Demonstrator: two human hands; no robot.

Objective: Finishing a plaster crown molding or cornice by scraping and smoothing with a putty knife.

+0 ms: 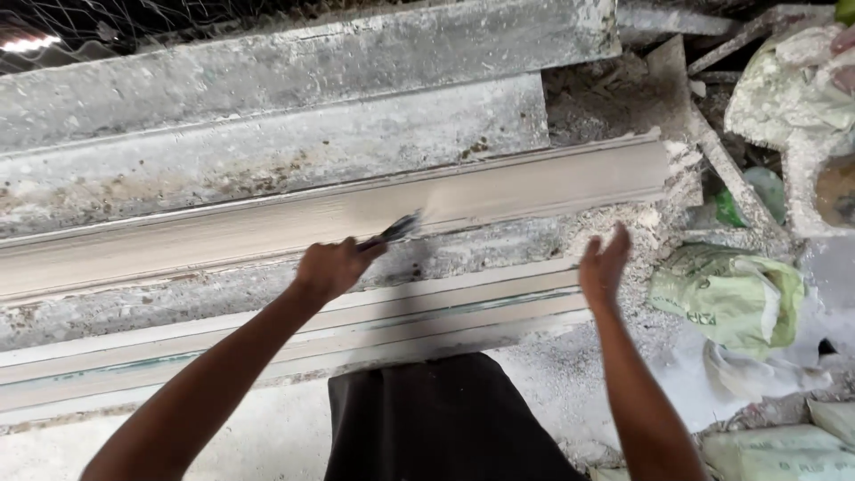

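Brush (pixel 398 230) in our clenched left hand (pixel 331 267) touches the wet mould (pixel 534 183); our right hand (pixel 604 265) hovers open.

Soft, even daylight; a lamp (pixel 27 42) glares at top left; the moving brush (pixel 398 229) blurs; shadows are faint.

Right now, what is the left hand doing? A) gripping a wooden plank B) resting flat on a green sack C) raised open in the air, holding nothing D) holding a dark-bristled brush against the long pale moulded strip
D: the left hand is closed on a dark-bristled brush whose tip meets the long pale moulded strip; the right hand is open and empty.
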